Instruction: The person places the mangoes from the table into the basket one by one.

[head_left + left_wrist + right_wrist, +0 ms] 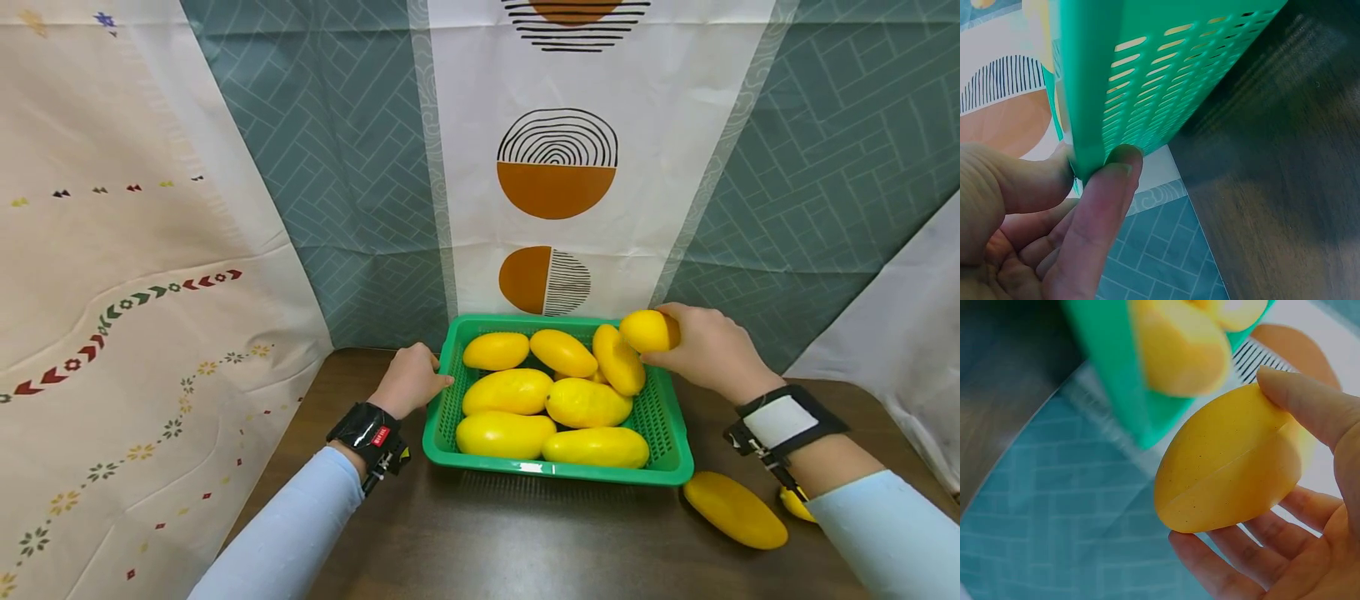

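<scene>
A green plastic basket (pixel 555 473) with slotted sides stands on the table and holds several yellow mangoes (pixel 588 403). At its left end, my left hand (pixel 410 381) pinches the rim between thumb and forefinger; the left wrist view shows the fingertip (pixel 1124 156) against the outer wall. My right hand (pixel 708 350) grips another mango (pixel 647 332) over the basket's back right corner. In the right wrist view, the thumb lies on top of this held mango (pixel 1229 465) and the fingers are curled beneath it.
On the dark wooden table (pixel 525 542), a mango (pixel 735 510) lies at the basket's front right corner. Another yellow fruit (pixel 797 505) is partly hidden behind the right wrist. A patterned curtain (pixel 360 167) hangs right behind the basket, and a cream cloth (pixel 150 317) hangs at the left.
</scene>
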Demonstrator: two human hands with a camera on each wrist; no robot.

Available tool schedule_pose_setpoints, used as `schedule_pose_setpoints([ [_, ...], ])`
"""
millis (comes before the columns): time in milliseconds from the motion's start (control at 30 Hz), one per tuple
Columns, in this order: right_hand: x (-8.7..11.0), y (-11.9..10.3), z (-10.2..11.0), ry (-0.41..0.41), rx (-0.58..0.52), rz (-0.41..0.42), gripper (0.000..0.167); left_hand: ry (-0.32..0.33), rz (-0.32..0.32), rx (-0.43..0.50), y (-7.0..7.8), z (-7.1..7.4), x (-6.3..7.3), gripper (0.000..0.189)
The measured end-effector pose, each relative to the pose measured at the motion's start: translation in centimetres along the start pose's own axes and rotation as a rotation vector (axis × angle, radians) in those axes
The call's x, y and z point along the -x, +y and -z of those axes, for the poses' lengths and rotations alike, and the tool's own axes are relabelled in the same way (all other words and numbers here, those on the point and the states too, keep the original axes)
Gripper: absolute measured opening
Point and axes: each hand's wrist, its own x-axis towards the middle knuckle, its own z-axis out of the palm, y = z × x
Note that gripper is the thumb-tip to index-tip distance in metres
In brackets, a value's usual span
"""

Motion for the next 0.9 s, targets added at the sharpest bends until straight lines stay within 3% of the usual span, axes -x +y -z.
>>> schedule_pose_setpoints([
  [667, -3.7, -9.8, -4.2, -0.067, 0.035, 0.195, 0.064, 0.007, -0.022, -0.018, -0.4, 0.0, 0.0, 0.053],
  [900, -4.6, -12.1, -6.2, -0.144, 0.051, 0.187, 0.074, 0.013, -0.030, 0.001, -0.3, 0.0, 0.1, 0.053],
])
